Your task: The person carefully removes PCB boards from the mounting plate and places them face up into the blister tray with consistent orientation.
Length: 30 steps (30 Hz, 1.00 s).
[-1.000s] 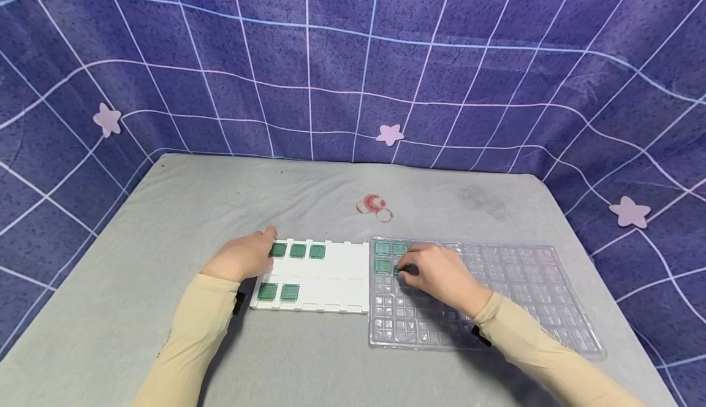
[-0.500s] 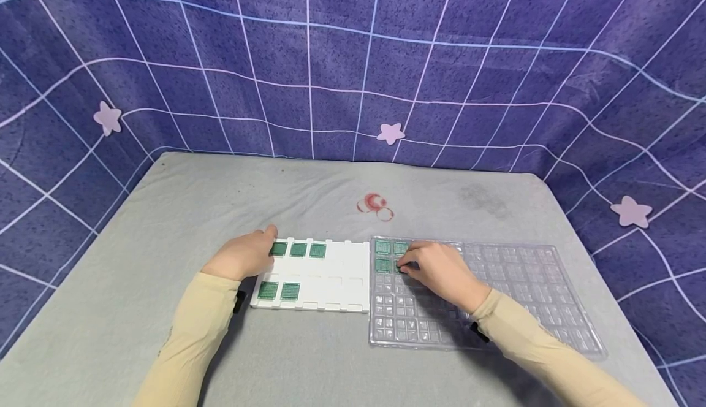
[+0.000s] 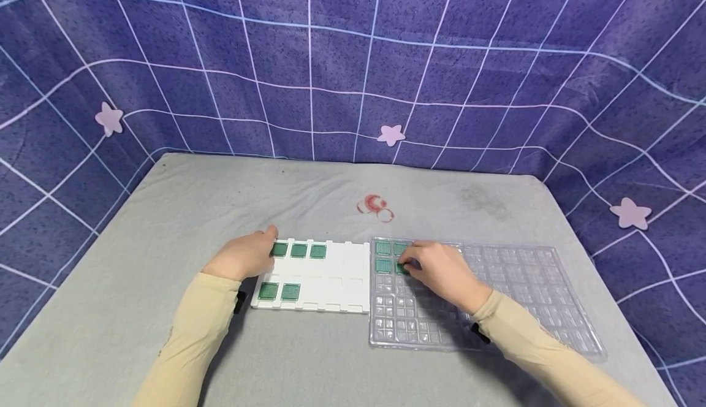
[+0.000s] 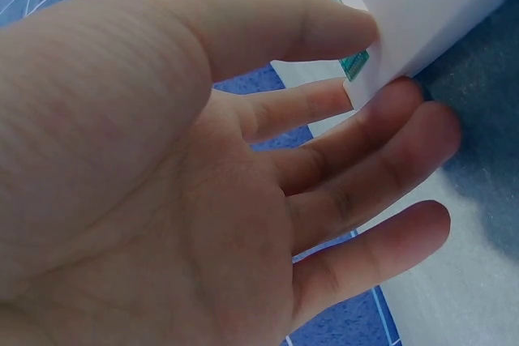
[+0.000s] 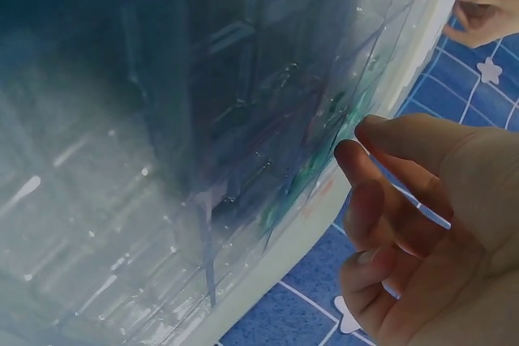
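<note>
now, right-hand fingers [image 3: 412,254] touch a green board [image 3: 401,268] in the clear tray [image 3: 406,331].

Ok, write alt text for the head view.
The right hand is at one of four visible green circuit boards in a clear compartmented tray; the left hand grips the end of a white tray showing five more. Purple grid-patterned fabric hangs behind.

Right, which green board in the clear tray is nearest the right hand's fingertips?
The near-row board in the column farther from the white tray: the right hand has its fingertips at it; the other three sit farther.
</note>
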### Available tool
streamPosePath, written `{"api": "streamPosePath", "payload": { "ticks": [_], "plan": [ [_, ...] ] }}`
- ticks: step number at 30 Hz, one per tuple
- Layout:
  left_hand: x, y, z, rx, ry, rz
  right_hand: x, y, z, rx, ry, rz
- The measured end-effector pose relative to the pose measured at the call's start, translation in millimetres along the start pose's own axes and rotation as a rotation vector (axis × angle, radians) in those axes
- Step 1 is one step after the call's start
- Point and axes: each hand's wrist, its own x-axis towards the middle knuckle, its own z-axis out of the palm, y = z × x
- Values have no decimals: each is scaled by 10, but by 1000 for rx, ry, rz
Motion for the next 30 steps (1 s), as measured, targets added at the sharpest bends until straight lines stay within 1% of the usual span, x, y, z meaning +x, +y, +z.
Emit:
{"api": "streamPosePath", "payload": {
  "ticks": [7,16,24,30],
  "plan": [
    [-3,-5,5,-2,1,4,11,6,-6,19,-8,27],
    [6,-17,13,-2,3,-1,84,-41,-23,5,6,38],
    [-2,-12,18,3,8,-3,192,-172,-24,-15,34,10],
    [-3,-16,15,2,13,0,326,-299,25,-42,59,-28]
  ]
}}
